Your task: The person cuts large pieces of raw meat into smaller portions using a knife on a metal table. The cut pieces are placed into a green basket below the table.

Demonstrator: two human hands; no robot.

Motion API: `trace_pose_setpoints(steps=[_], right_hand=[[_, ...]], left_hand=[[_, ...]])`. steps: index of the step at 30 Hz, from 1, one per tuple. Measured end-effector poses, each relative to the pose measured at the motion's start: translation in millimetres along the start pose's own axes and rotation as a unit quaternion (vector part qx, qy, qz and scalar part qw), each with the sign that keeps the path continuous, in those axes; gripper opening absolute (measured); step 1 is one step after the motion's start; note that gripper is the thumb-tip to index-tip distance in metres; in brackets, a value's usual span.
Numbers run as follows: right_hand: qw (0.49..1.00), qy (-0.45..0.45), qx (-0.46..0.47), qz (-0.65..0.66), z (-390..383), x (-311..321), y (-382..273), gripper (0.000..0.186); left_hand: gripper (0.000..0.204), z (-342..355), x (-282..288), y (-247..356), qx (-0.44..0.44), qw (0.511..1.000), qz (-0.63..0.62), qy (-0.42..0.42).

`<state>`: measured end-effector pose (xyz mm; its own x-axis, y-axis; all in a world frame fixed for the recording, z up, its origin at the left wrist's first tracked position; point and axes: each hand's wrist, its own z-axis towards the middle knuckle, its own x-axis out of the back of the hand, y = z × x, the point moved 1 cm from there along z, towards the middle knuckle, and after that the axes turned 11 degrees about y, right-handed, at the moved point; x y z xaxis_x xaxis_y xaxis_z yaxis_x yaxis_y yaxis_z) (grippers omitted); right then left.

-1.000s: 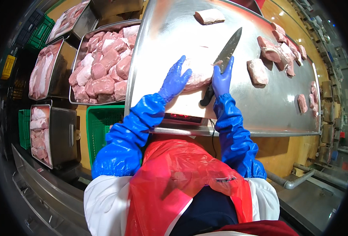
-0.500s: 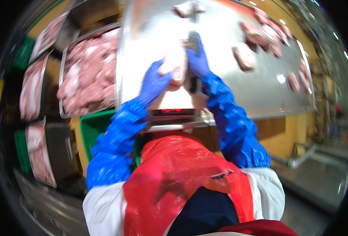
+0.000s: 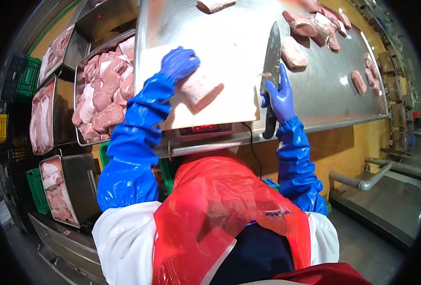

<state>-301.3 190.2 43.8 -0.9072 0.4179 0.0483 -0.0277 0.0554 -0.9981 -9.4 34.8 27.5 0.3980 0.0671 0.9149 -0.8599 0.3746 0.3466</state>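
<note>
The slab [image 3: 201, 90] lies slantwise on the white board [image 3: 172, 118], its cut, pinker end turned toward the person. Half a second ago a hand flanked it on each side; now its right side is free and only the left hand [image 3: 179, 64] is beside it. That hand has moved to the far left end, its fingers curled inward; whether they pinch the meat or merely rest against it, I cannot tell.

The right hand [image 3: 280, 99] has swung away to the right, past the board's edge, holding the knife [image 3: 272, 61] by its dark handle, with one finger stretched forward beside the blade. The blade points away from the person and is well apart from the slab, so no cutting seems to be under way at this instant. A small scrap shows at the blade's left edge.

Just below the board's near edge is a red-lit display [image 3: 204, 128]. Farther out on the metal counter [image 3: 329, 99], a pale chunk [image 3: 294, 52] lies just right of the knife, with a cluster of pieces [image 3: 315, 28] beyond it. Left of the counter stands a tray [image 3: 94, 143] heaped with cut meat.
</note>
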Motion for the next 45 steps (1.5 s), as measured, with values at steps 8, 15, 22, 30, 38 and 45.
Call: trace_pose_setpoints(steps=[8, 15, 22, 30, 38, 45], right_hand=[[0.998, 0.052, 0.022, 0.027, -21, 15, 5, 0.075], [0.999, -0.018, -0.021, -0.020, -44, -32, 4, 0.076], [0.990, -0.058, -0.097, -0.078, -85, -57, 5, 0.069], [0.979, -0.056, 0.071, -0.182, -86, -74, 22, 0.064], [0.950, -0.158, 0.067, -0.260, -48, -126, 10, 0.068], [0.920, -0.190, 0.077, -0.334, -57, -121, 1, 0.073]], left_hand=[[0.033, -160, 28, -89, 0.004, 0.992, 0.112, 0.050], [0.031, -113, 105, -5, -0.055, 0.961, -0.147, 0.227], [0.034, -79, 28, 24, -0.222, 0.969, -0.104, 0.018], [0.033, -119, 35, 21, -0.236, 0.969, -0.032, 0.069], [0.025, -115, 27, 15, -0.214, 0.968, -0.091, 0.096], [0.018, -113, 28, 17, -0.224, 0.964, -0.101, 0.099]])
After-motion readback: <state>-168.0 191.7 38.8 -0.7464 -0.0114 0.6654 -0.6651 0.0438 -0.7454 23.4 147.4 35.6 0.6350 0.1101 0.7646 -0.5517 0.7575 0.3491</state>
